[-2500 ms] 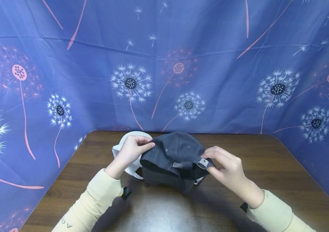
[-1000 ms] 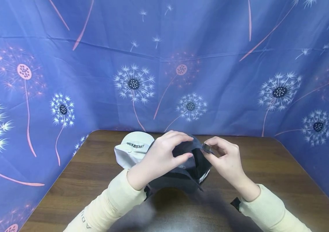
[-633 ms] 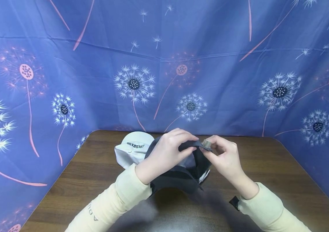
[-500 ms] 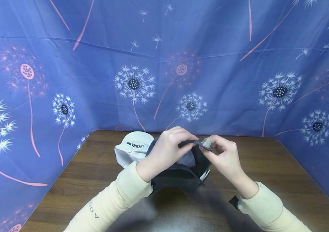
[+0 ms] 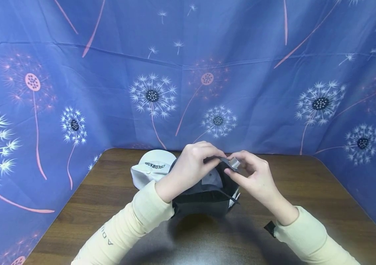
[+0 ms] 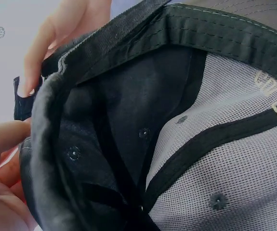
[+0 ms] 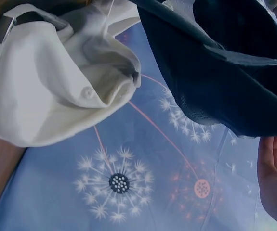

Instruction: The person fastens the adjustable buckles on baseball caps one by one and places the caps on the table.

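Observation:
A dark baseball cap (image 5: 201, 202) is held over the middle of the table, its opening facing me. My left hand (image 5: 191, 167) pinches its back strap between thumb and fingers. My right hand (image 5: 255, 176) grips the same strap at its metal buckle (image 5: 234, 163), whose flap stands raised. The other strap end (image 5: 234, 200) hangs loose at the cap's lower right. In the left wrist view the cap's sweatband (image 6: 225, 36) and pale lining (image 6: 254, 159) show, with fingers on its left edge. The right wrist view shows the cap's dark outer cloth (image 7: 215, 82).
A white cap (image 5: 153, 165) lettered COLORADO lies just left of the dark one. White cloth with a buckle (image 7: 3, 29) fills the right wrist view's upper left. The wooden table (image 5: 307, 184) ends at a blue dandelion-print curtain (image 5: 257, 92).
My left hand has left the cap's left side, moved right and taken the strap. The cap has tipped so its inside shows, and the buckle's flap has swung up. My right hand stayed at the buckle.

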Tool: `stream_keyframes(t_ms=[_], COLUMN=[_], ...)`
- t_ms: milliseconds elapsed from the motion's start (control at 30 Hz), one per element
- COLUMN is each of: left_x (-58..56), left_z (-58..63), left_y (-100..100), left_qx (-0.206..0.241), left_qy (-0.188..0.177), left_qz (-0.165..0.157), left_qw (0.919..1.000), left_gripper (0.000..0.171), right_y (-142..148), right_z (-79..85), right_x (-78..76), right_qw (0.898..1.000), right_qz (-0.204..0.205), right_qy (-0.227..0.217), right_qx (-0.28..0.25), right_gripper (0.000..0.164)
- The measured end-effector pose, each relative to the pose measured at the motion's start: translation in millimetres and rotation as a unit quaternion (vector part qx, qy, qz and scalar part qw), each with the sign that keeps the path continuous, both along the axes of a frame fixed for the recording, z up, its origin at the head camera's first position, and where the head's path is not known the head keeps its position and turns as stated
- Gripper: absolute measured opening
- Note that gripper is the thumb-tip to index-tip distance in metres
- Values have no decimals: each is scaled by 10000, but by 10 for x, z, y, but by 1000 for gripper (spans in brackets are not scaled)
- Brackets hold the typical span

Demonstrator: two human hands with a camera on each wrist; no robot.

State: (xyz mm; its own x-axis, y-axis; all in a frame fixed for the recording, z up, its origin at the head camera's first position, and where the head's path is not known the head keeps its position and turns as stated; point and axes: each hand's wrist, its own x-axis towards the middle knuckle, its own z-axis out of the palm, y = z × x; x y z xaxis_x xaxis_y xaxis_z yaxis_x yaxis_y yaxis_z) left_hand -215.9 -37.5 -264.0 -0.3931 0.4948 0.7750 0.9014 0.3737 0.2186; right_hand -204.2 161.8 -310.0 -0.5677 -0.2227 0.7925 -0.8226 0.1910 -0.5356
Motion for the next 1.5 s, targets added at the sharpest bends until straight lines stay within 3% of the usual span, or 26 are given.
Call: stream_keyframes(t_ms=[267,567,833,1167,1500], left_x=[-23,-23,-33,-27,-19], left_z=[15,27,12,7,16], left_y=[-11,-19,-12,1,6], left_qx=[32,-100,-146,-182,-162], left_qy=[24,-216,-248,-281,-273], left_qz=[-21,-11,-41,-79,-67], left_qw=[10000,9997,9996,9994,9995], left_gripper=[11,12,14,15,12], right_y=[116,203,215,279,320], right_z=[102,236,320,370,349], right_x=[8,-59,-115,-131,-144], right_qw=[9978,9887,9802,9763,9755], right_qz=[219,974,1424,1059,1088], right_qy=[355,777,836,987,798], right_qx=[506,839,1093,1611,1738], right_gripper=[53,42,38,31,36])
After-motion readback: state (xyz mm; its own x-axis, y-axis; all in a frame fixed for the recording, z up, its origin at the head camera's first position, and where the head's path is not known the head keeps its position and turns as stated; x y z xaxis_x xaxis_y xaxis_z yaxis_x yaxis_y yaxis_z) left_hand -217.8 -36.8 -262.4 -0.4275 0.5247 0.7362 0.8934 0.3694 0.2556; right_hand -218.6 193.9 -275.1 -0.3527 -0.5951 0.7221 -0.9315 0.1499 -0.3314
